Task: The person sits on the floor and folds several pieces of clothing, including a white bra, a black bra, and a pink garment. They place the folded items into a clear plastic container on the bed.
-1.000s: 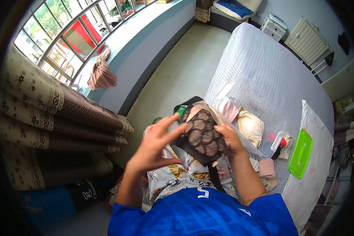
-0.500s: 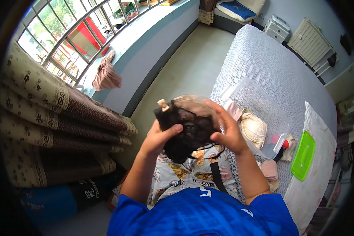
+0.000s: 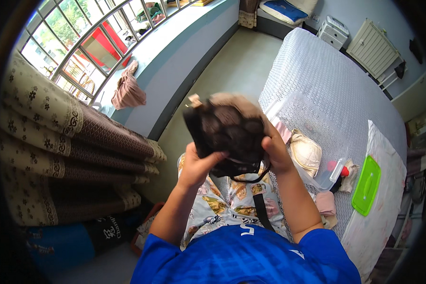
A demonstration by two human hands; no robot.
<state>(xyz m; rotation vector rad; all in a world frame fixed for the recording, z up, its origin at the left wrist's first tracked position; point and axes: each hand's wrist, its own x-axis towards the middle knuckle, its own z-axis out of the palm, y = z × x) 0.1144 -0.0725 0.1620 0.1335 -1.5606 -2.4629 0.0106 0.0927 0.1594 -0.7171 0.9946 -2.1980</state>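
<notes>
Between my two hands, above my lap, is a folded black bra with a beige inner side and a thin strap hanging at its lower right. My left hand grips its lower left edge, thumb over the black face. On the other side my right hand holds the right edge, its thumb at the front and its fingers mostly hidden behind. A small pale tab sticks up from the bra's upper left corner. To the right, a cream bra lies in a clear plastic box on the bed.
A green lid rests on a pale cloth at the right. Pink folded garments lie beside the box on the patterned bed. Brown curtains hang at the left, and a pink cloth drapes over the windowsill.
The bra has been raised slightly and turned, so its black face shows flatter and more squarely. My right hand has moved down its side, closing round the edge.
</notes>
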